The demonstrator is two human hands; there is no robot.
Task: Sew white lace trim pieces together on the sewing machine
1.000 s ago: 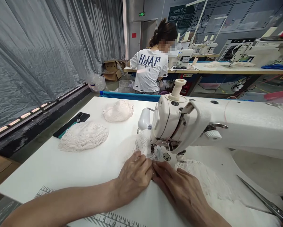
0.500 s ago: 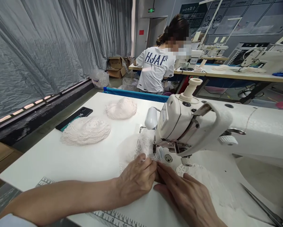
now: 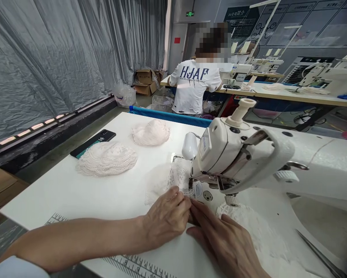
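My left hand and my right hand lie side by side on the white table, fingertips meeting just in front of the needle of a white sewing machine. Both press a piece of white lace fabric that runs under the presser foot. The left fingers are curled and pinched on the lace edge. The right fingers lie flatter along the fabric, pressed together. More lace spreads to the right under the machine arm.
Two piles of pale lace pieces and a black phone sit on the far left of the table. Scissors lie at the right. Another person works at a bench behind. A grey curtain hangs left.
The lace has fed a little further behind the needle and bunches there. Both hands stay at the presser foot. The camera has shifted, so the scene sits slightly lower and left.
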